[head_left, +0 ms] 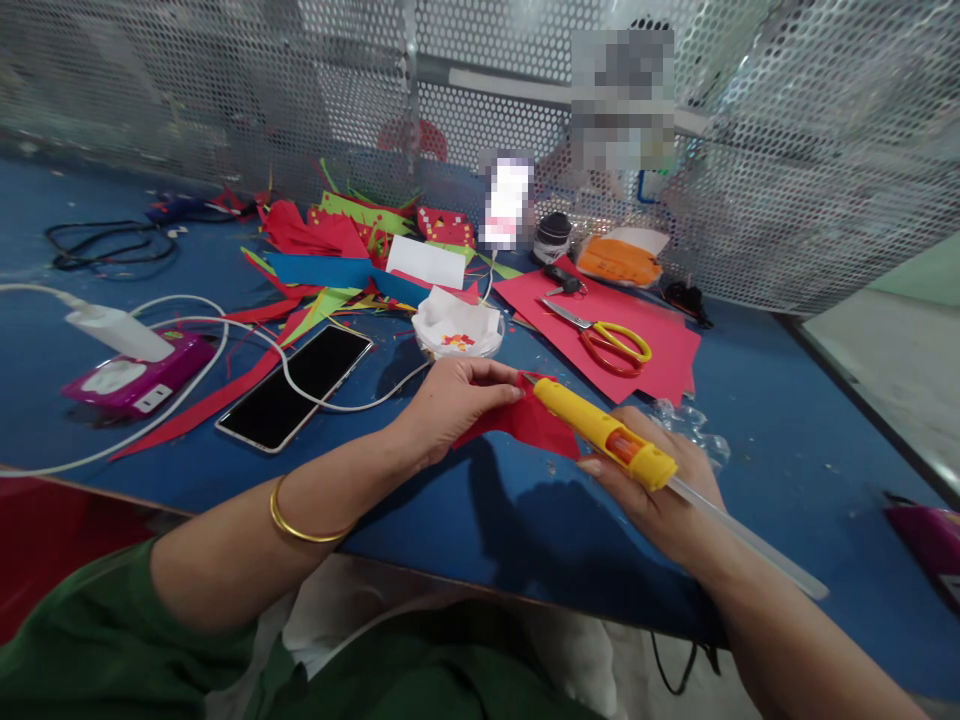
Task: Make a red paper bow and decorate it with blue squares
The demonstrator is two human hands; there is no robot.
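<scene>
My left hand (457, 402) pinches a piece of red paper (536, 428) between thumb and fingers, above the front part of the blue table (427, 515). My right hand (652, 480) is wrapped round a yellow glue gun (596, 425), whose tip points left at the paper near my left fingertips. A clear glue stick (754, 540) sticks out of the back of the gun, over my right wrist. Just beyond my left hand sits a round dish (459, 325) lined with white paper and holding small red and orange bits.
Scissors (611, 345) and keys (562, 282) lie on red sheets (675, 350) at the right. A dark phone (300, 385), white cables and a purple power strip (142, 375) are at the left. Paper scraps (322, 235), a lit phone (508, 200) and perforated metal panels (495, 110) stand behind.
</scene>
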